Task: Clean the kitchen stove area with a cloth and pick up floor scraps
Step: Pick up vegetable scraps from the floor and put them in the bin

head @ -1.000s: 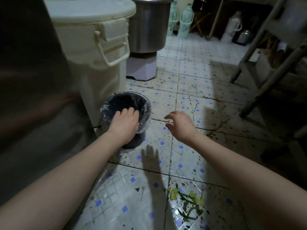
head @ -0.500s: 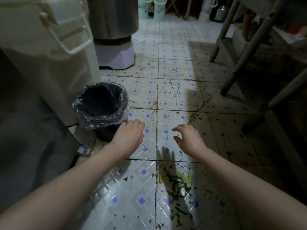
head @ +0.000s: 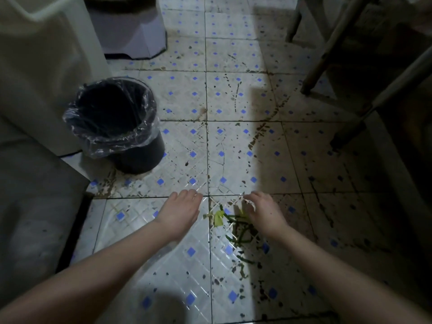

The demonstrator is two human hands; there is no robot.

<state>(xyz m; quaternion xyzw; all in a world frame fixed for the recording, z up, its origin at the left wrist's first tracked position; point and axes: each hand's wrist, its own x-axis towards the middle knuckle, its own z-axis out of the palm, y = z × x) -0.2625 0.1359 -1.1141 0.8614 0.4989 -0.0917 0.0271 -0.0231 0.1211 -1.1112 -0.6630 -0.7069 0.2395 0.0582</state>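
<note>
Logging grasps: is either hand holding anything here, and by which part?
Nothing is held: left hand and right hand are open, near the scraps.

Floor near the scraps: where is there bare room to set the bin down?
Stained but bare tiles lie between the bin and the table legs. Another free patch is left of the left hand, up to the dark edge. Crowded: scraps lie beside the right hand and toward the camera.

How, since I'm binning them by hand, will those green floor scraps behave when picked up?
The green scraps look like thin stems and a limp leaf: probably floppy, light. Scattered loosely on grimy tile, they'll likely lift piecemeal.
</note>
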